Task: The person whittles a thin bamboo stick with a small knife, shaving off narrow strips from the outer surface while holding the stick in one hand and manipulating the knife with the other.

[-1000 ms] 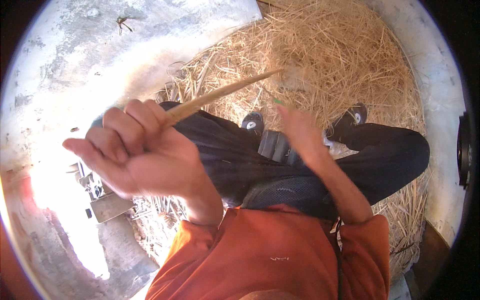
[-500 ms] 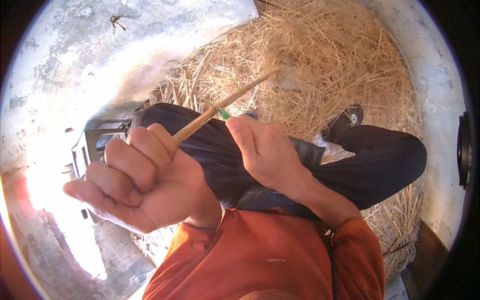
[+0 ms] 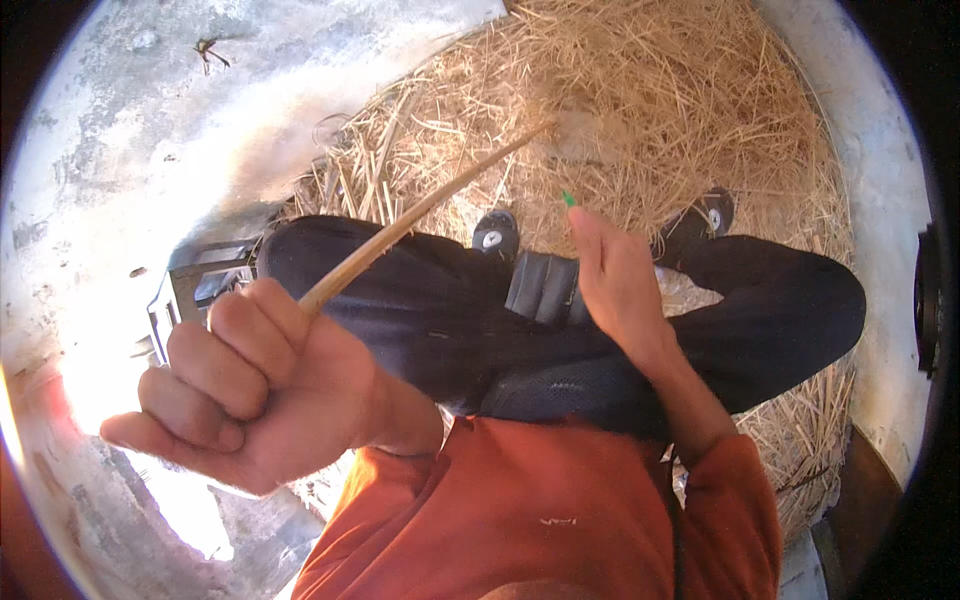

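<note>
My left hand (image 3: 250, 385) is closed in a fist around the thick end of a long, pale wooden stick (image 3: 395, 228). The stick slants up and away to the right, tapering toward a thin tip. To its right, apart from it, my right hand (image 3: 622, 275) is closed on a small green-tipped tool (image 3: 569, 199). Only the green end shows past the thumb; the rest is hidden in the grip, so its kind is unclear.
Dry straw-like shavings (image 3: 660, 110) cover the ground ahead. My dark-trousered legs (image 3: 390, 290) are bent on both sides, with black shoes (image 3: 495, 232) beyond. A dark metal frame (image 3: 185, 285) stands at left; pale, stained walls (image 3: 110, 200) curve around.
My right hand has moved right and forward, taking the green-tipped tool away from the stick. My left hand has drawn slightly back and left with the stick.
</note>
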